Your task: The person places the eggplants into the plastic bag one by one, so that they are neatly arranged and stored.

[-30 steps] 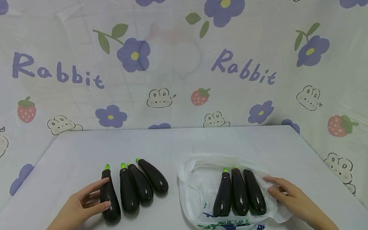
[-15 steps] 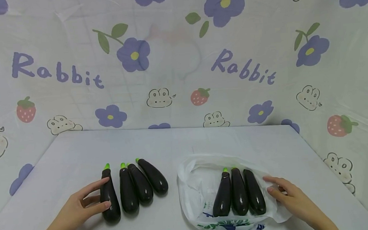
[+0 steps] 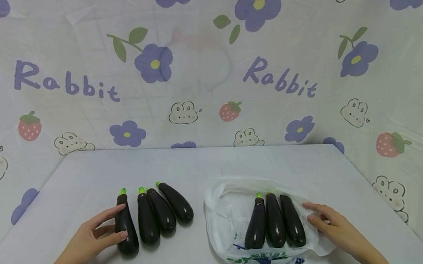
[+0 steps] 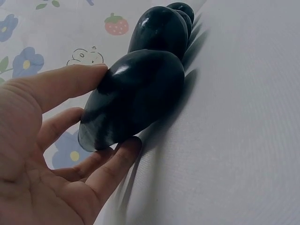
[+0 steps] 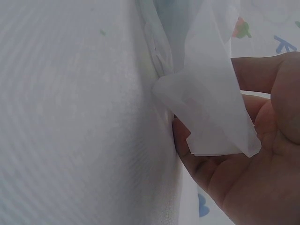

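Note:
My left hand (image 3: 91, 235) grips a glossy dark eggplant (image 3: 127, 228) with a green stem, the leftmost on the table. In the left wrist view the thumb lies on one side of this eggplant (image 4: 136, 96) and fingers curl to its other side. Three more eggplants (image 3: 165, 211) lie just to its right. A white plastic bag (image 3: 216, 212) lies spread and open-mouthed at right, with three eggplants (image 3: 275, 221) side by side in it. The right hand (image 3: 335, 225) holds the bag's right edge; in the right wrist view the loose bag corner (image 5: 213, 117) sits between thumb and fingers.
Everything rests on a white table (image 3: 184, 162). Behind it hangs a pale cloth (image 3: 200, 68) printed with flowers, strawberries and rabbits. Green and blue print shows on the front of the bag.

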Available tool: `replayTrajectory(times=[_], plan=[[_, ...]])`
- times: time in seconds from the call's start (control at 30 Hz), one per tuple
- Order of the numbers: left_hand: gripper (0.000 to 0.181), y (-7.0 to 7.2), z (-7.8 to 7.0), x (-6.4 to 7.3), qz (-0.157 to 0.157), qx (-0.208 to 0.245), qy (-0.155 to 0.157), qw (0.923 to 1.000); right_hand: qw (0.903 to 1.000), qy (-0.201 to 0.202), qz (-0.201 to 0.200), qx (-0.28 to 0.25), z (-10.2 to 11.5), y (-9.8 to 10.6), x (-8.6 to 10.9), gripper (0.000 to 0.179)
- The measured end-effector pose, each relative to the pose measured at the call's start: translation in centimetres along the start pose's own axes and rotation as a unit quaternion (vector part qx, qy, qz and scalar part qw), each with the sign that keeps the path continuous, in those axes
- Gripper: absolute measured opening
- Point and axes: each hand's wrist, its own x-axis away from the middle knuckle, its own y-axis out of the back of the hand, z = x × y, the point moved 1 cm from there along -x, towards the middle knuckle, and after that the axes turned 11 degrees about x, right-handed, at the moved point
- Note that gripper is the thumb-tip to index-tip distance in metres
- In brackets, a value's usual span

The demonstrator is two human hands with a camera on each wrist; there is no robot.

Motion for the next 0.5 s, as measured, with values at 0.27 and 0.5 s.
replayTrajectory(times=[0.27,0.5], plan=[[0.070,0.07,-0.25,0.06,-0.001,-0.007,0.018,0.9998,1.0000,0.003,-0.002,0.000,-0.01,-0.04,-0.02,0.059],[0.069,-0.03,-0.21,0.10,-0.002,-0.019,0.004,0.9998,1.0000,0.001,-0.004,0.000,0.11,-0.01,0.04,0.059]])
